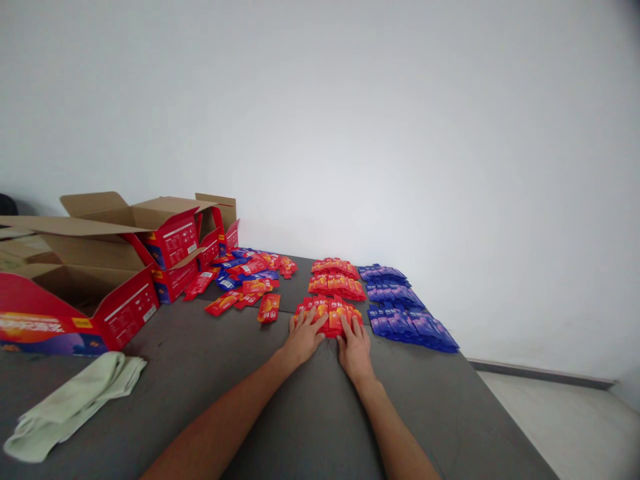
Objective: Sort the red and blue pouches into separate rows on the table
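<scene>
While L hand [303, 335] & R hand [355, 347] rest splayed atop (no grip), red pkts [334, 319] point long axes approx. fwd.

I monitor the red sachets [336, 315]: orange-and-white print, overlapped in one row, lying on the table [310, 420].

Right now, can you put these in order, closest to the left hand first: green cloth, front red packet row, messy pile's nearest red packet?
Head view:
1. Front red packet row: the left hand touches it.
2. Messy pile's nearest red packet: left of the hand.
3. Green cloth: much farther left.
</scene>
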The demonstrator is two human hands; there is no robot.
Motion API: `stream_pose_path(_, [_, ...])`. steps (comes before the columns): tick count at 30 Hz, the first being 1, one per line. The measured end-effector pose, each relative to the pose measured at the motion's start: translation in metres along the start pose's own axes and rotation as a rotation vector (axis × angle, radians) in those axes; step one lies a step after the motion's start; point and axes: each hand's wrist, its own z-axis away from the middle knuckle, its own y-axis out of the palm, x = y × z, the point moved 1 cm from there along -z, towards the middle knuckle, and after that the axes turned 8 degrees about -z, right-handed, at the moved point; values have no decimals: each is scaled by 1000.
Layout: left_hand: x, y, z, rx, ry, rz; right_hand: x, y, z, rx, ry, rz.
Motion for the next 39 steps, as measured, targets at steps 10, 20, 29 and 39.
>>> stream_pose_path(10, [-23,13,-21,-28,-6,-28,-7,-11,-14,-22,145,-1])
stream_pose_path(20, [-25,19,-31,-50,-21,-86,-1,-18,-20,54,224,71])
stream_pose_path(29, [-26,17,-36,-39,-31,-107,-15,-6,-25,27,142,51])
stream_pose_path(39, [-26,20,-38,-78,-28,-97,-21,-4,-31,-13,75,23])
